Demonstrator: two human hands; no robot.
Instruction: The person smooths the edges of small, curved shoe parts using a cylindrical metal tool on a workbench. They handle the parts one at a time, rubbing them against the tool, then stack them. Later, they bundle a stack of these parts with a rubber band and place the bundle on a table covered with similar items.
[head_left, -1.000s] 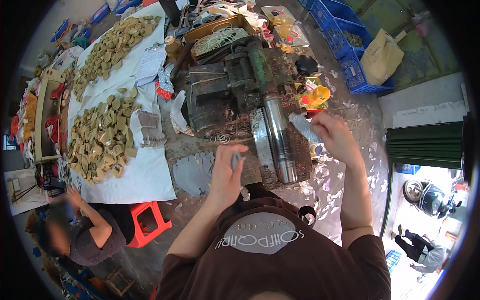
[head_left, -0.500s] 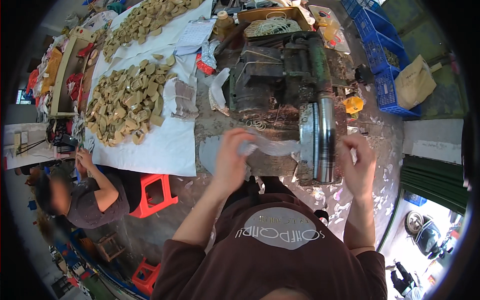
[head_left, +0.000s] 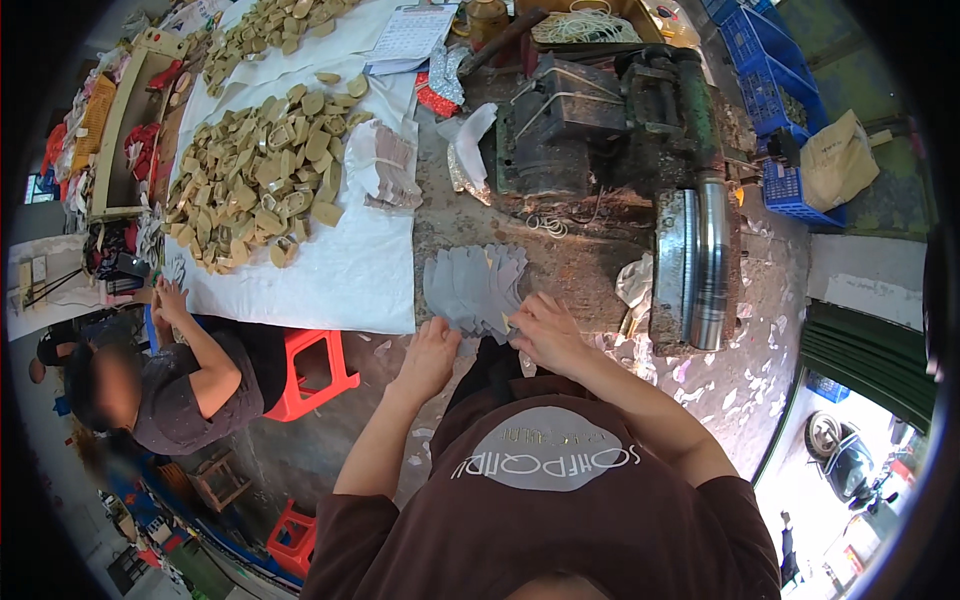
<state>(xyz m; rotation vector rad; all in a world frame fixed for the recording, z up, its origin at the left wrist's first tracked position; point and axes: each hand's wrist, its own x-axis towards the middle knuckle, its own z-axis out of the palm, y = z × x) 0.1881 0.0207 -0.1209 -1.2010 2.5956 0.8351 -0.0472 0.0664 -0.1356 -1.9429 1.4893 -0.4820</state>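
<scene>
A fanned row of thin grey curved pieces point(head_left: 470, 285), like cut leather or sheet material, lies at the near edge of the workbench. My left hand point(head_left: 430, 352) is closed, its curled fingers at the near left corner of the row. At the near right corner, my right hand point(head_left: 546, 328) pinches the edge of the pieces between closed fingers. To the right of my hands stands a machine with a shiny metal roller point(head_left: 711, 265) beside a ribbed metal plate point(head_left: 676, 265). A crumpled pale scrap point(head_left: 635, 282) lies against its left side.
Beyond is a dark machine block point(head_left: 575, 105) with a cord around it. Pale rubber bands point(head_left: 547, 226) lie nearer. On the left, a white sheet point(head_left: 375, 285) bears piled olive-brown blocks point(head_left: 265, 180) and a tied grey bundle point(head_left: 384, 165). A co-worker point(head_left: 195, 385) sits beside a red stool point(head_left: 310, 370).
My right hand has moved left, from beside the roller to the grey pieces. My left hand has lowered toward the bench edge. The pale strip over the bench is no longer held out; the view has shifted.
</scene>
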